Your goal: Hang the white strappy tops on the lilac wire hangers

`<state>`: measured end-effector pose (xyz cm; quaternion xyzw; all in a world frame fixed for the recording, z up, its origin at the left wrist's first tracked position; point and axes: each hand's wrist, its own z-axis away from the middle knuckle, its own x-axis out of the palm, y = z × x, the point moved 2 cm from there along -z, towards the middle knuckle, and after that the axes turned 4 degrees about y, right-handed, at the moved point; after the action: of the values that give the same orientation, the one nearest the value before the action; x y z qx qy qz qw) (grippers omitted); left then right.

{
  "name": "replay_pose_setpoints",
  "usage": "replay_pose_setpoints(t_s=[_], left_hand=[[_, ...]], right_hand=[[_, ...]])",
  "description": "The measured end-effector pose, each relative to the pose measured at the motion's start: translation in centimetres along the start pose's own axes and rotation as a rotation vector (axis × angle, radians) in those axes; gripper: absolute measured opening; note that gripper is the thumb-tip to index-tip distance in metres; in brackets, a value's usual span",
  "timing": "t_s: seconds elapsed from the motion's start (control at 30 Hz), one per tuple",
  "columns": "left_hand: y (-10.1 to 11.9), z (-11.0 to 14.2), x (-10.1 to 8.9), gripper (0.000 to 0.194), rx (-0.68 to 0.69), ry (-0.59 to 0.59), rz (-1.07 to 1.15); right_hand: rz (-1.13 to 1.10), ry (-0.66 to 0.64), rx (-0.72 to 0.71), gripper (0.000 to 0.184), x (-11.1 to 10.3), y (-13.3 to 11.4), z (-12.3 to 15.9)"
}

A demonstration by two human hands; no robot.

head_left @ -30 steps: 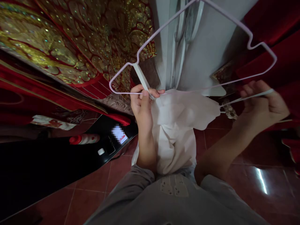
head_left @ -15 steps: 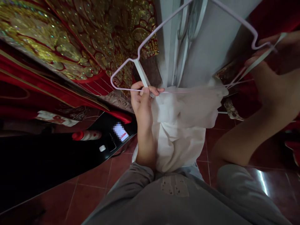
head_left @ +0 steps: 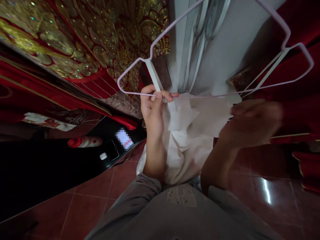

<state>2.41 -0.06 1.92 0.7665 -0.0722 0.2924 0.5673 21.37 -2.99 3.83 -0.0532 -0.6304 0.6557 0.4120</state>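
Note:
A pale pink clothes hanger (head_left: 287, 38) spans the upper middle of the head view, and a white garment (head_left: 185, 136) hangs from it. My left hand (head_left: 153, 108) is closed on the hanger's bottom bar, pinching the lower end of a white strap (head_left: 153, 76) that is hooked in the hanger's left notch. In the right notch sits another white strap (head_left: 272, 68), running down to the garment. My right hand (head_left: 257, 121) is below the hanger's right side, beside the garment. It is smeared by motion, so its fingers do not show clearly.
Gold-sequined red garments (head_left: 130, 33) hang at the upper left. A black table (head_left: 50, 166) at the left bears a red-capped bottle (head_left: 86, 142), a lit phone (head_left: 125, 138), a dark phone and a small white case (head_left: 103, 156). Red cloth (head_left: 302, 113) hangs at the right.
My right hand has let go of the right strap, which now sits in the hanger's notch. That hand has moved down and left. My left hand keeps its hold.

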Motion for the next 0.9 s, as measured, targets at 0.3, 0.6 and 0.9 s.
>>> replay_pose_setpoints(t_s=[0.3,0.6,0.9], left_hand=[[0.9,0.5,0.1,0.035,0.004,-0.048,0.017],[1.9,0.9,-2.2,0.021,0.087,-0.003,-0.232],[6.4,0.8,-2.3,0.012,0.056,0.023,-0.082]], right_hand=[[-0.129,-0.266,-0.140,0.026,2.6,1.0,0.2],[-0.203,-0.364,-0.020,0.020,1.3,2.8,1.3],[-0.167,-0.366,-0.049,0.023,1.3,2.6,0.7]])
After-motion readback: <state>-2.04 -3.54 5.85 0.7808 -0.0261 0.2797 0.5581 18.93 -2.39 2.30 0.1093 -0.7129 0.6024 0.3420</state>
